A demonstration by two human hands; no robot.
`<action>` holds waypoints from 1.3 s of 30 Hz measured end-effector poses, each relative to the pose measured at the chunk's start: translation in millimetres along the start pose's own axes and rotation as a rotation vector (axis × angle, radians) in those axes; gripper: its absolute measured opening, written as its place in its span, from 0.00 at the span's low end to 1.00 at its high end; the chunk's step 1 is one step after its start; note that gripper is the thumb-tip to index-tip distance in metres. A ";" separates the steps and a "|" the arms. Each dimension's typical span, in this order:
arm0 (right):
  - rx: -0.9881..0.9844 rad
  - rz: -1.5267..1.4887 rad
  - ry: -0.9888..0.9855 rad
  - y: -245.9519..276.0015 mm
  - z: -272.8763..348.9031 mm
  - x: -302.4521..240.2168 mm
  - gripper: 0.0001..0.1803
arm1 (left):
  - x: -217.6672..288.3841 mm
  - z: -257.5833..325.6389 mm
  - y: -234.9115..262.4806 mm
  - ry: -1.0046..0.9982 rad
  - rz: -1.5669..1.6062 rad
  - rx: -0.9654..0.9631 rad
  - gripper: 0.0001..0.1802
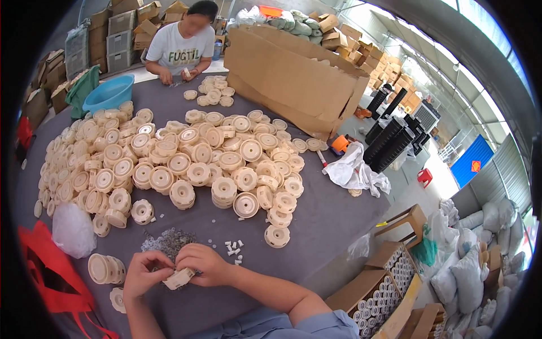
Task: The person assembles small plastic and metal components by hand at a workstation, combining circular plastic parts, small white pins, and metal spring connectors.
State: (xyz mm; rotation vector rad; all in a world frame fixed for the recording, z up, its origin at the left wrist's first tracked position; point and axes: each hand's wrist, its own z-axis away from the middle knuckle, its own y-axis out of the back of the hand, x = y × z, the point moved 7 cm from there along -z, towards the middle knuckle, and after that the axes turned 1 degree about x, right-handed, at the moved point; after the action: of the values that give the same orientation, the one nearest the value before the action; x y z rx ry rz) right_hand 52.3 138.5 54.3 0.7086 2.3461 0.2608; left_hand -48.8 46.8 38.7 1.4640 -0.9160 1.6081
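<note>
Near the table's front edge, a cream round plastic part [179, 279] with a notched rim is held tilted between my two hands. My right hand [206, 264] is closed around its far right side. The fingertips of my left hand [148, 272] pinch at its left edge; whether a smaller piece sits between them is hidden. Just beyond my fingers lies a heap of small translucent grey pieces [169, 240]. To the right of it are several small white plastic pieces [233, 248]. A short stack of cream round parts [106, 269] lies left of my left hand.
A big pile of cream round parts [197, 150] covers the table's middle. A white plastic bag [74, 230] and red bag [53, 268] lie left. Across the table, a person [183, 48] handles a part beside a blue basin [109, 94] and large carton [293, 79]. Filled cartons [375, 299] stand right.
</note>
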 end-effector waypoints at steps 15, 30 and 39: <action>0.010 -0.048 -0.044 3.6 -4.3 -0.3 0.19 | 2.2 -3.4 -2.4 -0.127 0.025 -0.063 0.06; 0.009 -0.043 -0.040 2.7 -3.9 1.1 0.19 | 6.7 2.6 0.4 -0.190 0.043 -0.010 0.06; 0.071 0.024 -0.019 16.7 -10.7 -6.5 0.15 | 25.1 2.3 -17.9 -0.448 -0.107 -0.085 0.21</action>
State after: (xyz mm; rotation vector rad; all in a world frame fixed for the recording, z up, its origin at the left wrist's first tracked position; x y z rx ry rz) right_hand 56.4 148.8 72.0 0.7709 2.3401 0.1812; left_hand -33.1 54.6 64.2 1.8169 -1.1142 1.1667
